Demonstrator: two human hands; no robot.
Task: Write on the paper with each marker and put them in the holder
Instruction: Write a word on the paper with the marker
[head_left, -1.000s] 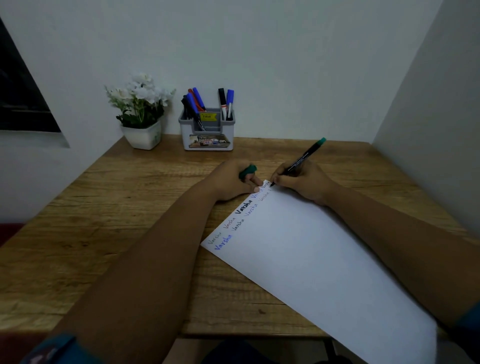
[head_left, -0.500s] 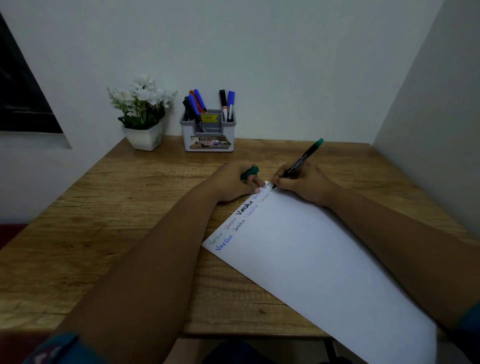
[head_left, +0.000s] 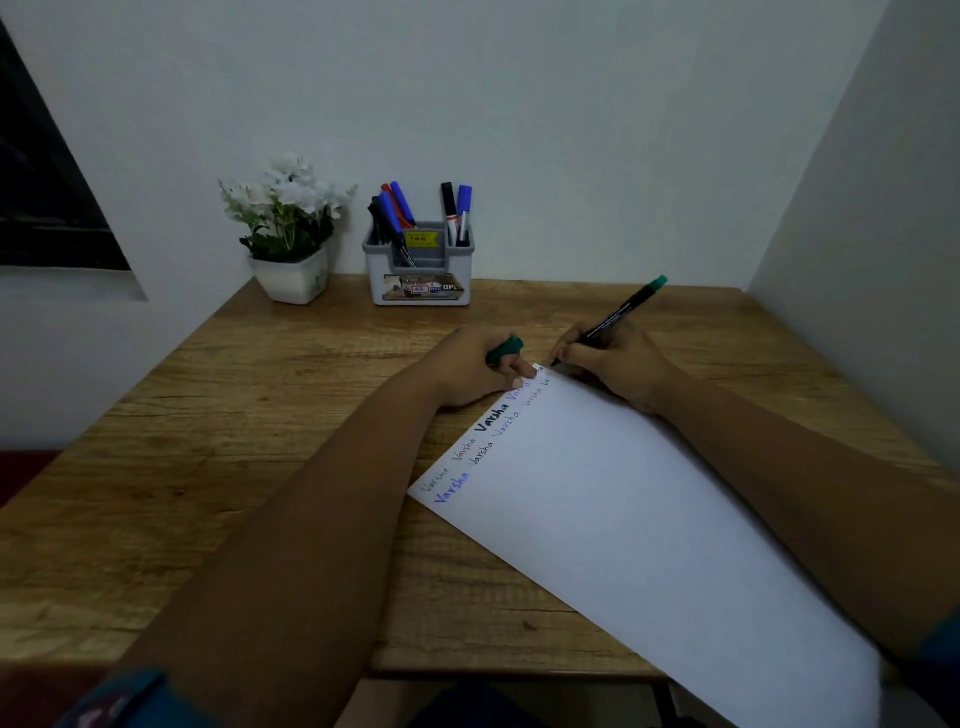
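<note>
On the far corner of the white paper sheet (head_left: 623, 519), which lies slanted on the brown wooden table (head_left: 218, 467), I see the right hand (head_left: 613, 364) pinching the black marker with green end (head_left: 618, 314), its tip touching the paper beside the rows of handwritten words. Just left of it, the left hand (head_left: 467, 369) rests on the paper edge with its fingers curled around the green marker cap (head_left: 505, 351). Against the wall stands the grey plastic holder (head_left: 421, 273) with blue, red and black markers upright inside, and beside it the white pot of white flowers (head_left: 288, 234).
</note>
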